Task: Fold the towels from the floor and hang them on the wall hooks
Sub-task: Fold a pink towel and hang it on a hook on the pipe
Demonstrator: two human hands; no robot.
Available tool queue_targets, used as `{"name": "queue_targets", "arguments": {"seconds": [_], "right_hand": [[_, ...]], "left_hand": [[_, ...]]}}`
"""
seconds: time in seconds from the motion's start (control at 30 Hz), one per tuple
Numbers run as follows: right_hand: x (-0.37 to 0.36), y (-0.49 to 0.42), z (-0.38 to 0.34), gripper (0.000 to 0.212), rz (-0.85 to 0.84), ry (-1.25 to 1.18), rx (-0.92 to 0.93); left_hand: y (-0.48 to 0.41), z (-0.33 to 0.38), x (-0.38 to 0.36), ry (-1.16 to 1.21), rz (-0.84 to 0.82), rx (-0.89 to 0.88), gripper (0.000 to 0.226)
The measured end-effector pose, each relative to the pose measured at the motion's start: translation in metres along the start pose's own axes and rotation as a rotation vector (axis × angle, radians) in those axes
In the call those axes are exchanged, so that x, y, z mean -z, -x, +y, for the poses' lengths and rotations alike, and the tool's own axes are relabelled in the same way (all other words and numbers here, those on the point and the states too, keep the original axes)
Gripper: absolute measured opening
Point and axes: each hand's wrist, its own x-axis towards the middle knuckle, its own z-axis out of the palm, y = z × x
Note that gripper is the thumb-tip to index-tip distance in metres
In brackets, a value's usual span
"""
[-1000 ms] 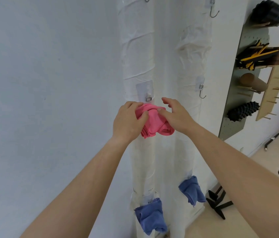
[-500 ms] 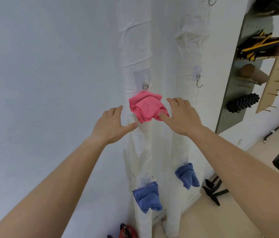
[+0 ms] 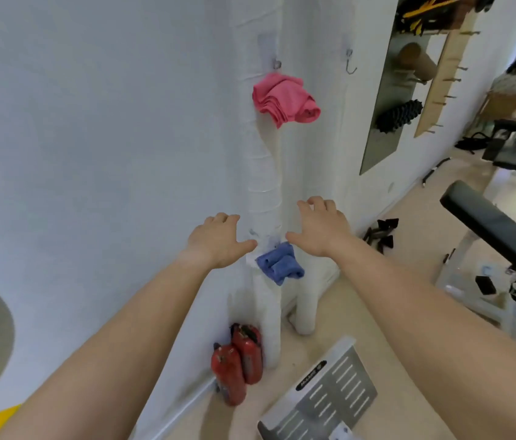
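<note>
Bare left hand [image 3: 218, 241], bare right hand [image 3: 321, 230], short fingers [image 3: 317, 202], both forearms [image 3: 123, 328] bare to the lower frame edge

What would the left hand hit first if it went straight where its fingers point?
Probably the white wall beside the wrapped column; nothing shows between it and the left hand, depth unclear.

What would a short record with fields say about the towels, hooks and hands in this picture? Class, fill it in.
Pink towel: folded, hanging high on the wall, above both hands
Blue towel: folded, hanging lower, just below the gap between the hands
Empty hook: right of the pink towel, nothing on it
Left hand: open, holding nothing
Right hand: open, holding nothing
Fire extinguishers: two, red, at the foot of the wall
</note>
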Motion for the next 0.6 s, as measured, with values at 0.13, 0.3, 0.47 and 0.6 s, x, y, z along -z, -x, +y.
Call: {"name": "queue_targets", "arguments": {"seconds": [0.13,0.3,0.47,0.6], "right_hand": [[-0.049,0.070,-0.030,0.064,-0.093,-0.001,-0.080],[-0.092,0.160,-0.044,0.067,-0.250,-0.029,-0.223],[-0.143,0.254,-0.030,0.065,-0.365,-0.122,-0.400],[-0.186,0.348,-0.008,0.062,-0.419,-0.203,-0.603]], "left_hand": [[0.053,-0.025,-0.048,-0.024,-0.128,-0.060,0.077],[0.118,-0.031,-0.110,-0.051,-0.326,-0.169,0.069],[0.182,-0.012,-0.168,-0.054,-0.470,-0.290,0.058],[0.231,0.022,-0.207,-0.054,-0.594,-0.375,0.054]]}}
